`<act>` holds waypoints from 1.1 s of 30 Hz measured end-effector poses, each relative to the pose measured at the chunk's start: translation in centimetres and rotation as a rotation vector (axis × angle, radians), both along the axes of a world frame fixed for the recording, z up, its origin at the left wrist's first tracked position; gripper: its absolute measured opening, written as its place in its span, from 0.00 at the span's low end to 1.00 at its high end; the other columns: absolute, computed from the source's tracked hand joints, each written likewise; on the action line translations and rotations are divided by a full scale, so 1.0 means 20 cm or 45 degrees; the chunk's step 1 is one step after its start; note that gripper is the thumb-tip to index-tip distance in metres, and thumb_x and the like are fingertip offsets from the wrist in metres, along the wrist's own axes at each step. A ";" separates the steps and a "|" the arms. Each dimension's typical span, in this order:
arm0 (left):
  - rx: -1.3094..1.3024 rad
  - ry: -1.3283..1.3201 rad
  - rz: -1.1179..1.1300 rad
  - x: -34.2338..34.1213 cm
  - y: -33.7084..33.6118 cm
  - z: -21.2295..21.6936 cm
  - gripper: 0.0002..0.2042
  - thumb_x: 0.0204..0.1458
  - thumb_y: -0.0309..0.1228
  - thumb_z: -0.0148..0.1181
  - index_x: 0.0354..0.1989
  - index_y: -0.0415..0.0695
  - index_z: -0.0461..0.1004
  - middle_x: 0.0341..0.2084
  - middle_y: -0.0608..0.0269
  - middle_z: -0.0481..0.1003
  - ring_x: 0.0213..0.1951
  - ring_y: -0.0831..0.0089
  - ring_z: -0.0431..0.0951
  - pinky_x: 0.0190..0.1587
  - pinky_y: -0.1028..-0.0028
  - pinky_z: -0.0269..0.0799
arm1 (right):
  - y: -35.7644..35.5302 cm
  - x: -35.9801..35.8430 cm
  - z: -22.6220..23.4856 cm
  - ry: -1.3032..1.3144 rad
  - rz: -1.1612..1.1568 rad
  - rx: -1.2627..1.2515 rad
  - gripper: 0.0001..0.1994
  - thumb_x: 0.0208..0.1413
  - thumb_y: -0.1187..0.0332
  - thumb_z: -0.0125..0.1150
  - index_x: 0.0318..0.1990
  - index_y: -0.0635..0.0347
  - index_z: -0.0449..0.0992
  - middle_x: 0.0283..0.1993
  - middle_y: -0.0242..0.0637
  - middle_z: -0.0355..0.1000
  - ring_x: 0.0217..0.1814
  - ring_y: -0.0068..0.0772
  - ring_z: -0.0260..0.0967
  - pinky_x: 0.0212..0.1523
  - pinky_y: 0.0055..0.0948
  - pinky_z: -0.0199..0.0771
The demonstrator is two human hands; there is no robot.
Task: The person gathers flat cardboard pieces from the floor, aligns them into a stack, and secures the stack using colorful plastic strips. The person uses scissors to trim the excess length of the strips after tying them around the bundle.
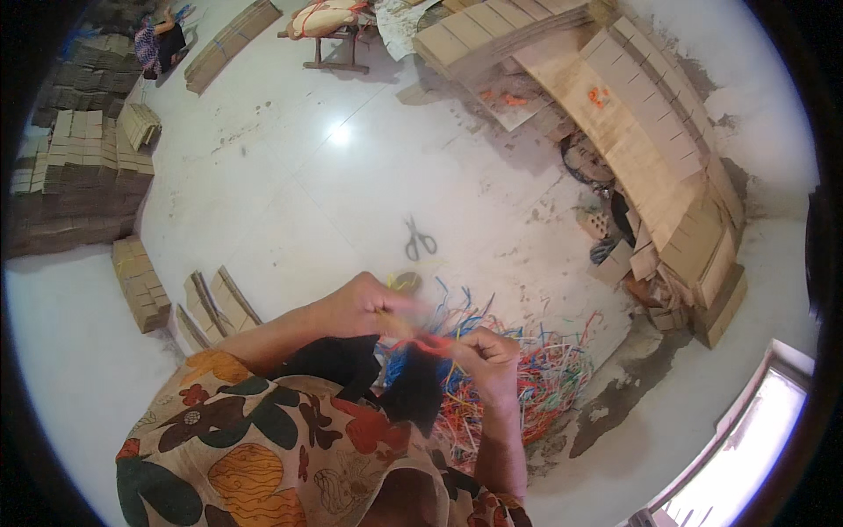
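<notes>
My left hand (367,306) is closed in front of my body, partly smeared by motion; what sits in its fingers is too blurred to name. My right hand (488,353), a little to the right and nearer, pinches a red plastic strand (430,345) that stretches towards the left hand, its left part blurred. Below and beyond my hands a heap of loose plastic strands (549,373) in blue, red, white and green spreads over the floor. A pair of dark scissors (418,241) lies on the floor beyond my hands.
Tall stacks of cardboard pieces (79,193) stand at the left, with a smaller bundle (140,281) nearer. Cardboard rows and a long board (606,105) line the right. A small wooden stool (338,53) stands far off, and another person (158,44) is at the far left.
</notes>
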State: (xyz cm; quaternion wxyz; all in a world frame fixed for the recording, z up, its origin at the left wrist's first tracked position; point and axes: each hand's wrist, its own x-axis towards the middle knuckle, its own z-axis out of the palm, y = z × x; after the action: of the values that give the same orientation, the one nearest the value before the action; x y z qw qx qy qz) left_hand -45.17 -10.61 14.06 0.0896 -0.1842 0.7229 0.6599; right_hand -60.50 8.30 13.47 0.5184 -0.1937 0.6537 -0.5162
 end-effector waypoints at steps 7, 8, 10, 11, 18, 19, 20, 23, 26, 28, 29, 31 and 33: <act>-0.570 0.445 -0.591 0.14 -0.18 0.20 0.08 0.51 0.37 0.55 0.30 0.45 0.68 0.20 0.64 0.69 0.26 0.67 0.72 0.24 0.67 0.68 | -0.24 -0.03 0.29 0.436 0.687 -0.042 0.09 0.45 0.71 0.62 0.20 0.64 0.71 0.16 0.34 0.65 0.18 0.20 0.59 0.20 0.24 0.59; -0.616 0.451 -0.650 0.17 -0.21 0.23 0.09 0.51 0.37 0.54 0.28 0.45 0.66 0.21 0.64 0.68 0.26 0.66 0.72 0.24 0.67 0.67 | -0.27 -0.03 0.33 0.498 0.783 -0.078 0.07 0.44 0.72 0.62 0.20 0.64 0.72 0.17 0.35 0.67 0.18 0.20 0.62 0.19 0.23 0.61; -0.578 0.449 -0.626 0.24 -0.30 0.34 0.09 0.50 0.36 0.53 0.27 0.46 0.63 0.22 0.63 0.67 0.29 0.65 0.70 0.24 0.67 0.66 | -0.32 -0.04 0.38 0.578 0.935 -0.203 0.05 0.43 0.73 0.62 0.21 0.64 0.75 0.18 0.35 0.70 0.17 0.21 0.65 0.19 0.22 0.63; -0.590 0.441 -0.594 0.32 -0.33 0.37 0.08 0.49 0.36 0.53 0.27 0.46 0.63 0.22 0.63 0.66 0.29 0.64 0.70 0.25 0.66 0.66 | -0.34 -0.05 0.39 0.579 1.006 -0.282 0.05 0.43 0.73 0.62 0.21 0.64 0.75 0.18 0.35 0.71 0.17 0.22 0.66 0.19 0.23 0.63; -0.718 0.119 -0.146 0.86 -0.29 0.35 0.08 0.45 0.34 0.56 0.28 0.46 0.64 0.22 0.64 0.66 0.30 0.66 0.70 0.25 0.67 0.66 | -0.69 0.19 0.31 0.406 1.260 -0.442 0.05 0.47 0.72 0.61 0.27 0.65 0.76 0.19 0.38 0.69 0.21 0.27 0.67 0.22 0.24 0.65; -0.823 0.051 -0.074 0.98 -0.28 0.34 0.08 0.44 0.33 0.56 0.28 0.46 0.65 0.22 0.64 0.66 0.30 0.66 0.70 0.26 0.68 0.67 | -0.71 0.24 0.23 0.478 1.257 -0.474 0.05 0.48 0.72 0.61 0.27 0.65 0.76 0.20 0.38 0.69 0.22 0.28 0.67 0.23 0.24 0.65; -0.927 -0.035 -0.016 1.10 -0.28 0.35 0.08 0.44 0.32 0.56 0.28 0.45 0.65 0.22 0.63 0.66 0.30 0.66 0.70 0.26 0.68 0.67 | -0.73 0.29 0.16 0.534 1.240 -0.516 0.05 0.48 0.72 0.61 0.28 0.65 0.76 0.20 0.39 0.69 0.22 0.29 0.67 0.24 0.25 0.65; -1.423 -0.538 0.074 1.47 -0.29 0.40 0.07 0.44 0.29 0.54 0.31 0.42 0.67 0.24 0.62 0.66 0.30 0.67 0.70 0.27 0.70 0.67 | -0.81 0.29 -0.01 0.622 1.371 -0.426 0.04 0.48 0.73 0.62 0.30 0.63 0.77 0.22 0.38 0.70 0.22 0.29 0.66 0.25 0.24 0.65; -1.715 -0.829 0.198 1.74 -0.24 0.55 0.07 0.44 0.27 0.53 0.33 0.41 0.68 0.24 0.62 0.66 0.31 0.69 0.70 0.29 0.72 0.68 | -0.90 0.44 -0.12 0.519 1.335 -0.425 0.04 0.49 0.72 0.60 0.31 0.63 0.77 0.20 0.38 0.69 0.21 0.27 0.65 0.24 0.24 0.65; -1.962 -0.960 0.248 1.90 -0.24 0.60 0.06 0.44 0.26 0.53 0.32 0.41 0.68 0.24 0.62 0.66 0.32 0.69 0.70 0.30 0.73 0.68 | -0.95 0.58 -0.17 0.551 1.345 -0.478 0.06 0.50 0.70 0.58 0.31 0.62 0.77 0.23 0.39 0.70 0.23 0.31 0.67 0.26 0.27 0.66; -2.056 -1.008 0.328 2.02 -0.25 0.59 0.06 0.43 0.24 0.53 0.31 0.41 0.69 0.25 0.62 0.66 0.32 0.68 0.70 0.30 0.72 0.68 | -1.00 0.67 -0.19 0.611 1.380 -0.487 0.07 0.51 0.68 0.57 0.31 0.61 0.77 0.25 0.40 0.72 0.26 0.36 0.69 0.28 0.29 0.67; -2.003 -1.106 0.459 2.20 -0.30 0.55 0.06 0.43 0.23 0.52 0.31 0.42 0.69 0.25 0.61 0.66 0.33 0.66 0.70 0.31 0.72 0.69 | -1.10 0.85 -0.20 0.673 1.443 -0.407 0.08 0.51 0.66 0.56 0.30 0.61 0.77 0.27 0.42 0.73 0.26 0.40 0.70 0.28 0.31 0.69; -1.937 -1.117 0.536 2.42 -0.39 0.44 0.08 0.43 0.23 0.53 0.33 0.41 0.69 0.29 0.60 0.67 0.33 0.64 0.71 0.32 0.71 0.70 | -1.20 1.07 -0.22 0.660 1.501 -0.232 0.10 0.52 0.65 0.54 0.28 0.63 0.76 0.24 0.40 0.72 0.21 0.37 0.69 0.25 0.30 0.68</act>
State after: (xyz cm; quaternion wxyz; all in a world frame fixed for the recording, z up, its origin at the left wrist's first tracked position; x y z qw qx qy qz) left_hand 3.31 -18.33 22.93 0.0884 -0.5574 0.8163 -0.1233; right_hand -39.11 -15.65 9.11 0.5218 -0.6814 0.4951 -0.1350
